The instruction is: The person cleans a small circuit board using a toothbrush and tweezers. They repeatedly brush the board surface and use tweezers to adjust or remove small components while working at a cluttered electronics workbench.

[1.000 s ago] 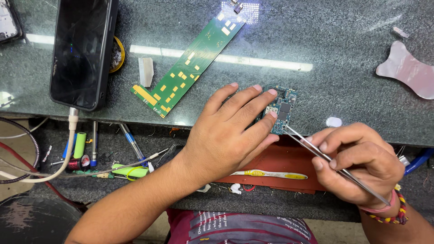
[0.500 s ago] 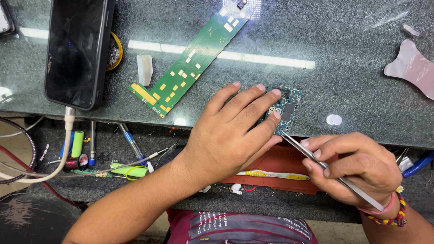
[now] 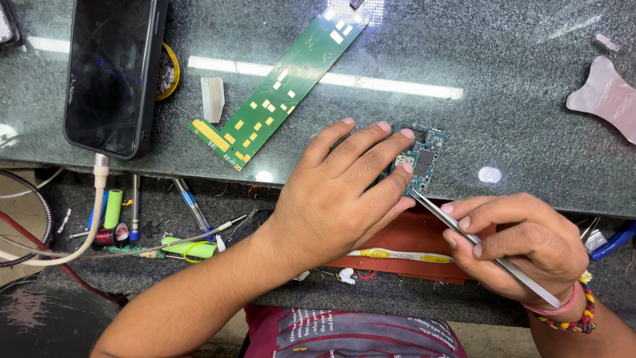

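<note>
Head camera view, looking straight down at a dark speckled stone worktop point(image 3: 517, 86) where a person works with both bare hands.

Left hand point(image 3: 344, 192) lies flat, fingers spread slightly and pressing down on a small blue-green rectangular circuit board point(image 3: 424, 159). It grips nothing; it only pins the board to the worktop. The board sits under and just beyond the fingertips, its long axis running away from the person, tilted a little to the right.

Right hand point(image 3: 517, 242) is closed in a pinch around slim silver metal tweezers point(image 3: 477, 242). The tweezers slant up and to the left, and their tip touches the board's near edge, just beside the left hand's little finger. The board therefore lies up and left of the right hand, and the left hand is the nearer one, already on it.

Elsewhere: a long green circuit strip with yellow pads point(image 3: 278, 86) lies diagonally beyond the left hand, a black smartphone point(image 3: 112, 73) with a white cable rests at upper left, and a yellow-handled toothbrush point(image 3: 397, 254) lies on a red-brown tray point(image 3: 424, 265) between the wrists.
</note>
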